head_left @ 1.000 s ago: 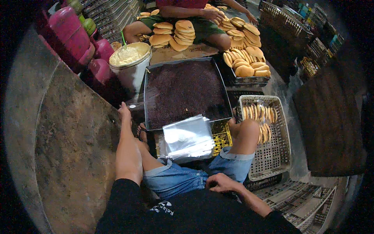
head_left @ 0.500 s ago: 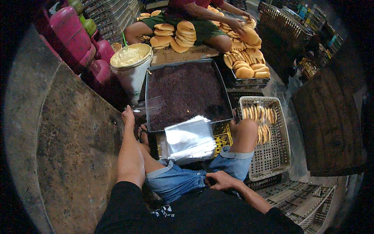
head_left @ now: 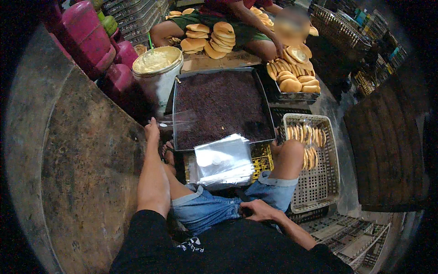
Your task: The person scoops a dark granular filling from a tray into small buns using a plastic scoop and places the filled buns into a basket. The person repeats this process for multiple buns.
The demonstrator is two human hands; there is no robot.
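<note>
Left hand (head_left: pixel 153 130), fingers pinched on a clear plastic bag (head_left: pixel 180 122) held at the near-left corner of the tray of dark sprinkles (head_left: pixel 221 107). Right hand (head_left: pixel 259 211) rests on the lap, fingers loosely curled (holding nothing). Best practice: keep the bag mouth open and level, clear of the bag stack (head_left: pixel 223 160).

We are on the floor of a small bakery production room, working seated among our goods. Stacks of round buns (head_left: pixel 214 36) surround another worker, beside a bucket of pale cream filling (head_left: pixel 157 61) and a metal tray of chocolate sprinkles (head_left: pixel 221 107). Clear plastic bags (head_left: pixel 223 162), a white basket of bagged buns (head_left: pixel 315 173) and pink gas cylinders (head_left: pixel 86 34) confirm it.
</note>
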